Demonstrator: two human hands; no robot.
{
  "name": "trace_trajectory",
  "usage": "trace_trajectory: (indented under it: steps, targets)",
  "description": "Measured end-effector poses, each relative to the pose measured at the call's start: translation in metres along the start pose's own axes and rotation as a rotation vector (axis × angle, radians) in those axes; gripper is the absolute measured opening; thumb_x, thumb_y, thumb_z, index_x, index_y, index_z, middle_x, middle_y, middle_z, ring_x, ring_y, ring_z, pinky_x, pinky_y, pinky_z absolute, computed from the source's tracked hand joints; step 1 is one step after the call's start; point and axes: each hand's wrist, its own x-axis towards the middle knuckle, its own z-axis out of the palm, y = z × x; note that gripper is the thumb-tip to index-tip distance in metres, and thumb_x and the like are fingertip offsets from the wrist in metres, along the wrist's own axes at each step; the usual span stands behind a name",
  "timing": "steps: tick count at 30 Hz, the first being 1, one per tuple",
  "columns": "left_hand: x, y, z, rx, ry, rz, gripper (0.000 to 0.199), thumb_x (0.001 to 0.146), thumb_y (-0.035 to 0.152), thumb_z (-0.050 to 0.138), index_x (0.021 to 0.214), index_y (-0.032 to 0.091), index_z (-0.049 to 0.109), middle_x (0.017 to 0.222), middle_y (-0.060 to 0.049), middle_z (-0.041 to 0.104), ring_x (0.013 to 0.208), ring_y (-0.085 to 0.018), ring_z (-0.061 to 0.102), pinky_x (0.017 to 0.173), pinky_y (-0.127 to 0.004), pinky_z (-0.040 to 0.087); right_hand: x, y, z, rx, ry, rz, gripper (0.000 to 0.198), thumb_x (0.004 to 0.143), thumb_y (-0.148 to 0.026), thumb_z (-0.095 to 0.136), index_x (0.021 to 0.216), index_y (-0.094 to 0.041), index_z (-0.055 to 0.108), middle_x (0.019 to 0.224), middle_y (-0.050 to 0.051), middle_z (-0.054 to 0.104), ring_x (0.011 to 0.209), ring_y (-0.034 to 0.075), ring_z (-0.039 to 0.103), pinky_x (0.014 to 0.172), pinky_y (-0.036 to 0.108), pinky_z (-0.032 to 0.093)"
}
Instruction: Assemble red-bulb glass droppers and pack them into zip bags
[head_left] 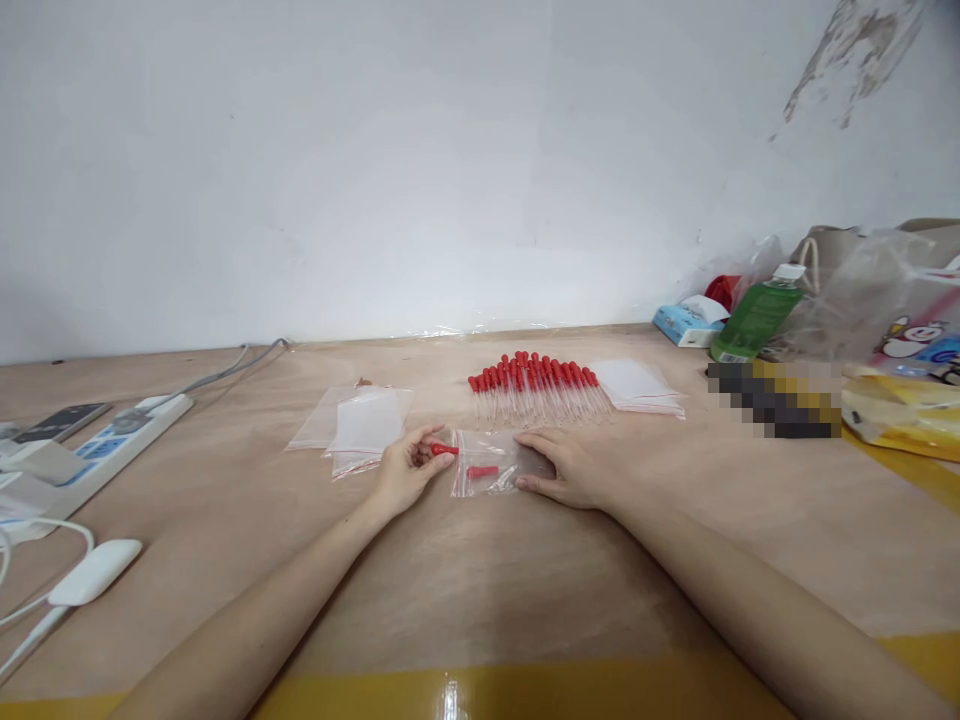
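While the left hand [409, 470]'s grip pinches a red-bulbed dropper [445, 450] at the mouth of a zip bag [499, 450], the right hand [564, 470], fingers parted, touches the bag's other end. Probably light and fragile-stemmed, the dropper seems best held by its rubbery bulb.

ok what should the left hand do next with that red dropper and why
Probably slide the red-bulbed dropper rightward into the clear bag: the left hand holds its bulb at the bag's red-lined edge, another red bulb shows inside, and the right hand is at the opposite end.
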Motion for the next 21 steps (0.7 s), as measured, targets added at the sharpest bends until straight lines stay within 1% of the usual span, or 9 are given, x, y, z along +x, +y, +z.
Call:
trace_trajectory:
  steps: [2,5,7,10,13,15,17,21]
  targets:
    - [0.0,0.002,0.0,-0.026,-0.016,0.005,0.046,0.067,0.032,0.063,0.109,0.016,0.052,0.085,-0.005,0.065,0.078,-0.016,0.06,0.074,-0.031,0.046,0.001,0.0,0.001,0.009,-0.004,-0.002,0.058,0.075,-0.053,0.052,0.123,-0.021,0.046,0.12,0.01,0.051,0.109,0.025,0.047,0.091,0.041,0.038]
    - [-0.002,0.008,-0.002,-0.044,-0.04,-0.007,0.032,0.07,0.032,0.059,0.097,0.015,0.053,0.09,-0.007,0.065,0.085,-0.017,0.06,0.08,-0.033,0.044,0.001,0.0,0.001,0.021,0.0,-0.007,0.058,0.075,-0.053,0.051,0.123,-0.019,0.045,0.12,0.011,0.05,0.11,0.024,0.046,0.091,0.04,0.039]
    - [-0.003,0.011,-0.004,-0.061,-0.033,-0.019,0.028,0.07,0.033,0.059,0.09,0.016,0.05,0.086,-0.006,0.065,0.082,-0.016,0.06,0.077,-0.032,0.044,0.0,0.0,0.001,0.016,-0.004,-0.009,0.059,0.075,-0.053,0.051,0.122,-0.018,0.046,0.12,0.012,0.05,0.11,0.024,0.046,0.092,0.04,0.038]
    - [-0.003,0.011,-0.002,-0.012,0.008,-0.013,0.026,0.069,0.033,0.061,0.083,0.017,0.047,0.07,0.0,0.063,0.065,-0.013,0.058,0.065,-0.026,0.043,0.0,-0.001,-0.001,0.003,-0.012,-0.002,0.058,0.075,-0.054,0.051,0.122,-0.019,0.046,0.12,0.011,0.051,0.109,0.025,0.047,0.091,0.041,0.038]
    - [-0.003,0.007,0.003,0.058,-0.021,0.003,0.026,0.069,0.036,0.062,0.079,0.017,0.048,0.057,0.004,0.057,0.052,-0.01,0.051,0.055,-0.022,0.038,0.001,-0.002,-0.001,0.003,-0.012,-0.003,0.057,0.075,-0.053,0.052,0.122,-0.02,0.046,0.12,0.011,0.051,0.109,0.025,0.047,0.091,0.041,0.038]
    - [-0.002,0.006,0.006,0.069,-0.069,0.009,0.027,0.068,0.038,0.064,0.079,0.017,0.05,0.055,0.005,0.056,0.049,-0.009,0.048,0.052,-0.021,0.036,0.001,-0.002,-0.001,0.012,-0.005,-0.011,0.057,0.075,-0.052,0.053,0.122,-0.021,0.046,0.119,0.01,0.052,0.108,0.025,0.047,0.091,0.041,0.038]
    - [-0.001,0.005,0.006,0.075,-0.092,0.013,0.027,0.068,0.038,0.064,0.079,0.017,0.051,0.057,0.004,0.059,0.049,-0.009,0.048,0.051,-0.021,0.036,0.001,-0.002,0.0,0.017,-0.002,-0.013,0.058,0.075,-0.053,0.052,0.122,-0.021,0.045,0.119,0.01,0.052,0.108,0.025,0.048,0.092,0.042,0.038]
    - [0.002,0.005,0.003,0.106,-0.117,-0.009,0.024,0.069,0.038,0.061,0.079,0.017,0.058,0.067,0.0,0.065,0.055,-0.012,0.054,0.056,-0.023,0.04,0.001,0.0,-0.003,0.023,-0.026,0.013,0.061,0.074,-0.053,0.053,0.124,-0.019,0.044,0.121,0.011,0.05,0.11,0.025,0.046,0.093,0.042,0.037]
